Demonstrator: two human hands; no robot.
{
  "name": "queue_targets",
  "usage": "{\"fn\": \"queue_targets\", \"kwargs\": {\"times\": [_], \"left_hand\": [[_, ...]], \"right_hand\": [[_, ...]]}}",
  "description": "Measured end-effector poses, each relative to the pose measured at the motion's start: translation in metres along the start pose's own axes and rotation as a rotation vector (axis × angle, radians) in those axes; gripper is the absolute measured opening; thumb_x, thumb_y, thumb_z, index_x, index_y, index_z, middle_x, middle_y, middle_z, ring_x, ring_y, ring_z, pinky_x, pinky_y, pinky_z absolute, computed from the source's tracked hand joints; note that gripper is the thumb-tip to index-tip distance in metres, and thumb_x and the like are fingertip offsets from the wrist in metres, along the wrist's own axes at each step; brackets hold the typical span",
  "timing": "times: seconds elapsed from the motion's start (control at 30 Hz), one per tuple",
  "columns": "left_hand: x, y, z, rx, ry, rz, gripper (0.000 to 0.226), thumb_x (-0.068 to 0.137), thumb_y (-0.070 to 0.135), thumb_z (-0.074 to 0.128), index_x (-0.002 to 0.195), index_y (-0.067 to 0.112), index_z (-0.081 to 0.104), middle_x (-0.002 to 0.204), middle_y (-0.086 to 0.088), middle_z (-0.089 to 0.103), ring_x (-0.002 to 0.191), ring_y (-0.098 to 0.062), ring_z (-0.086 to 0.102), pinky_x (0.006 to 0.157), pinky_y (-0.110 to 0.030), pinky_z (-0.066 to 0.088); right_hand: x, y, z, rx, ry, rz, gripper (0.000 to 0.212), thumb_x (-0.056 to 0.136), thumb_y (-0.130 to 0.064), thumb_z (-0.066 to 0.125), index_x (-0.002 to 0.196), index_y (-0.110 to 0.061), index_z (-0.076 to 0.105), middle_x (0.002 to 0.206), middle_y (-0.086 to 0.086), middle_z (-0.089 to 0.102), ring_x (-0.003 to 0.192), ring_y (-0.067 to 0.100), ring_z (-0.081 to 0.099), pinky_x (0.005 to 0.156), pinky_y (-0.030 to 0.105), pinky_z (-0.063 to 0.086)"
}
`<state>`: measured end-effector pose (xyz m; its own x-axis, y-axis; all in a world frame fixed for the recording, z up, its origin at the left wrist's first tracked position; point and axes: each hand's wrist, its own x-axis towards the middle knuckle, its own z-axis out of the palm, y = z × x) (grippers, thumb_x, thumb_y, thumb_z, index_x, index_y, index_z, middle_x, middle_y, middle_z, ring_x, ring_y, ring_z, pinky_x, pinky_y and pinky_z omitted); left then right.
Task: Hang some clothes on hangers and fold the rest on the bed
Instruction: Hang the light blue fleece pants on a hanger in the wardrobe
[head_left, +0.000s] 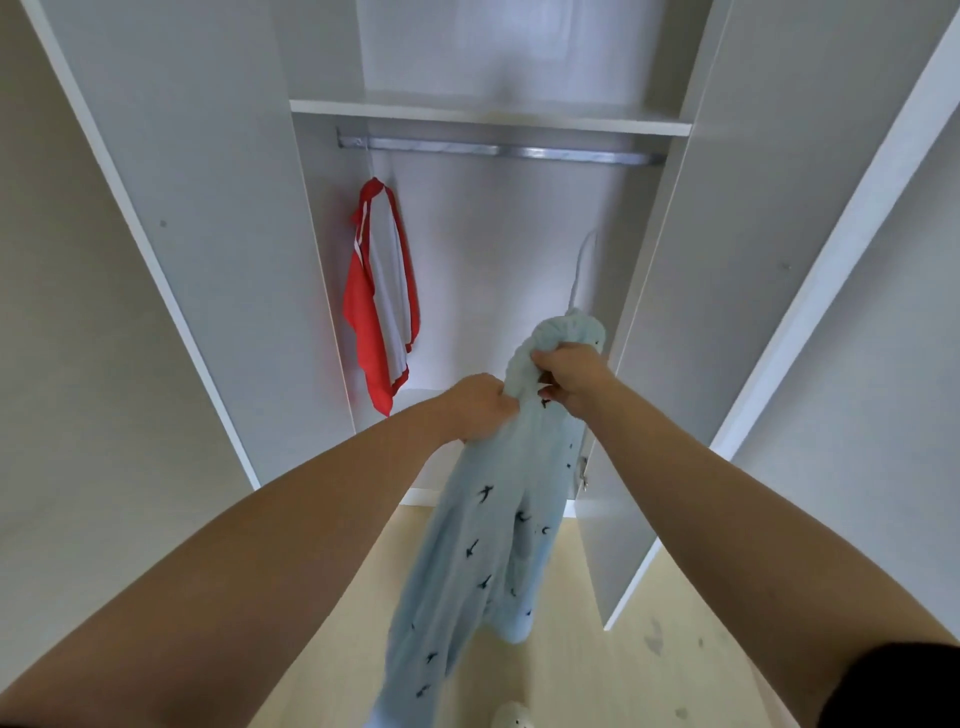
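The left hand (480, 410) and right hand (569, 379), fingers (543, 361) curled, clench the trousers' (483, 545) waistband, legs dangling, the rail (498, 150) above at upper centre.

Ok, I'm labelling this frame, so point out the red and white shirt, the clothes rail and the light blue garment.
red and white shirt (387, 296): head view, its white front panel.
clothes rail (498, 150): head view, middle of the bar.
light blue garment (457, 519): head view, the hanging cloth, mid-length.

Two garments (382, 291) (483, 525), two hands (483, 410) (571, 379), one rail (498, 150)
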<state>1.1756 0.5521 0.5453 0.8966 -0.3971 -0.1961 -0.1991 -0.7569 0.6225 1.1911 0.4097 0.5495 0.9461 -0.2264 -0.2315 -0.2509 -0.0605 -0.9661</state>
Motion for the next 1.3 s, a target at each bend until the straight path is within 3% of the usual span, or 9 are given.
{"fn": "queue_targets", "kwargs": {"times": [0.13,0.37,0.5,0.63,0.73,0.9,1.07,1.2,1.3], "left_hand": [[0.064,-0.012,-0.029,0.058,0.215,0.057,0.025,0.101,0.017,0.036,0.081,0.006,0.046,0.084,-0.007,0.049,0.077,-0.02,0.046,0.062,-0.025,0.031],[0.179,-0.033,-0.098,-0.116,0.403,-0.055,0.027,0.099,0.017,0.039,0.097,-0.001,0.06,0.088,-0.01,0.053,0.078,-0.022,0.05,0.064,-0.028,0.038],[0.225,-0.059,-0.132,-0.174,0.486,-0.098,0.032,0.1,0.019,0.04,0.105,-0.004,0.062,0.093,-0.014,0.058,0.08,-0.026,0.055,0.065,-0.03,0.045],[0.268,-0.091,-0.168,-0.174,0.533,-0.096,0.033,0.101,0.019,0.04,0.106,-0.005,0.062,0.091,-0.014,0.059,0.078,-0.026,0.056,0.06,-0.029,0.042],[0.301,-0.117,-0.196,-0.206,0.565,-0.077,0.03,0.1,0.017,0.04,0.099,-0.003,0.062,0.082,-0.01,0.055,0.069,-0.021,0.051,0.055,-0.027,0.038],[0.363,-0.148,-0.237,-0.28,0.612,-0.066,0.023,0.098,0.015,0.042,0.093,0.001,0.06,0.066,0.0,0.048,0.055,-0.012,0.046,0.035,-0.011,0.031],[0.411,-0.168,-0.265,-0.317,0.586,-0.093,0.032,0.098,0.017,0.041,0.105,-0.004,0.064,0.1,-0.02,0.066,0.092,-0.034,0.063,0.058,-0.026,0.036],[0.443,-0.18,-0.29,-0.307,0.562,-0.111,0.034,0.099,0.018,0.039,0.102,-0.004,0.064,0.075,-0.007,0.057,0.061,-0.016,0.051,0.05,-0.027,0.035],[0.468,-0.19,-0.3,-0.286,0.536,-0.108,0.034,0.1,0.019,0.038,0.104,-0.005,0.062,0.085,-0.013,0.06,0.071,-0.024,0.055,0.06,-0.026,0.039]], "right_hand": [[0.073,-0.028,0.013,0.043,-0.071,-0.024,0.018,0.096,-0.008,0.052,0.078,-0.011,0.055,0.074,0.004,0.059,0.063,0.012,0.055,0.052,0.023,0.044],[0.195,-0.076,0.033,-0.04,-0.165,-0.027,0.013,0.098,-0.012,0.045,0.09,-0.014,0.055,0.084,0.004,0.062,0.073,0.014,0.058,0.07,0.031,0.047],[0.249,-0.088,0.059,-0.064,-0.141,0.038,0.01,0.098,-0.012,0.043,0.101,-0.008,0.052,0.084,0.006,0.059,0.071,0.015,0.056,0.066,0.03,0.046],[0.298,-0.099,0.098,-0.078,-0.114,0.016,0.015,0.096,-0.008,0.043,0.085,-0.006,0.052,0.082,0.009,0.058,0.068,0.017,0.055,0.069,0.034,0.047],[0.337,-0.11,0.128,-0.091,-0.093,-0.017,0.022,0.096,-0.01,0.043,0.076,-0.009,0.051,0.078,0.006,0.059,0.076,0.02,0.056,0.081,0.038,0.048],[0.389,-0.126,0.173,-0.059,-0.048,-0.064,0.011,0.094,-0.007,0.044,0.095,-0.002,0.054,0.076,0.008,0.058,0.065,0.016,0.055,0.059,0.029,0.044],[0.426,-0.149,0.206,-0.06,-0.034,-0.057,0.011,0.094,-0.006,0.043,0.099,-0.002,0.053,0.08,0.01,0.06,0.068,0.018,0.057,0.058,0.029,0.046],[0.452,-0.166,0.222,-0.075,-0.006,-0.035,0.011,0.095,-0.005,0.044,0.1,-0.002,0.053,0.088,0.013,0.062,0.065,0.017,0.057,0.058,0.029,0.045],[0.471,-0.176,0.233,-0.079,0.024,-0.042,0.009,0.095,-0.005,0.045,0.097,-0.005,0.054,0.087,0.012,0.063,0.068,0.016,0.058,0.059,0.029,0.047]]}}
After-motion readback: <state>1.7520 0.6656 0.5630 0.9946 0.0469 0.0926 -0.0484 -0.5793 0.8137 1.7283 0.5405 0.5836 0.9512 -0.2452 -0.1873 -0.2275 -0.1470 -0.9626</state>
